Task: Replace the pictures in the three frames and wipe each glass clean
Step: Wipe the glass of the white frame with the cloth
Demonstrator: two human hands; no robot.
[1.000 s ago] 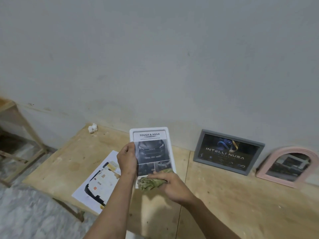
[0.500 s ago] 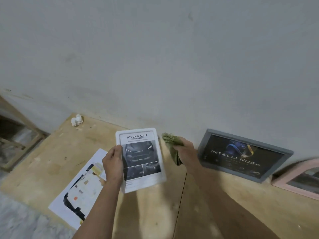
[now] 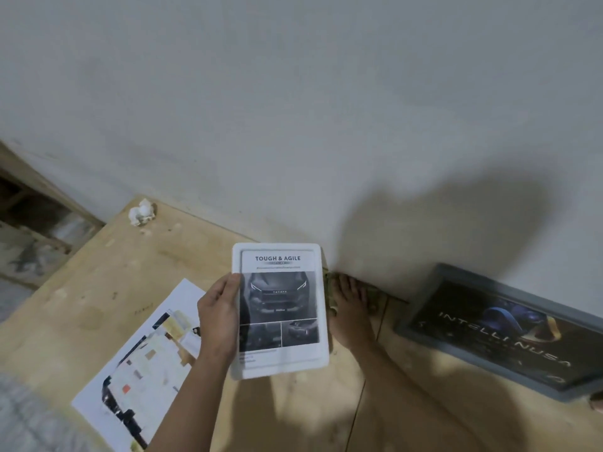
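Observation:
My left hand (image 3: 219, 313) grips the left edge of a white frame (image 3: 280, 309) that holds a "TOUGH & AGILE" car picture, lifted above the wooden table (image 3: 98, 272). My right hand (image 3: 350, 309) lies palm down on a green cloth (image 3: 331, 290) on the table by the wall, just right of the white frame; the cloth is mostly hidden under the hand. A grey frame (image 3: 509, 331) with an "INTELLI NUSA" picture leans against the wall at the right. A loose printed sheet (image 3: 143, 363) lies flat on the table to the left.
A crumpled white wad (image 3: 141, 212) sits at the table's far left corner by the wall. A wooden rack (image 3: 29, 223) stands beyond the table's left edge. A pink edge (image 3: 597, 399) shows at the far right border.
My right hand carried the green cloth from the frame's lower glass over to the right and down onto the table by the wall. The view swung left and closer.

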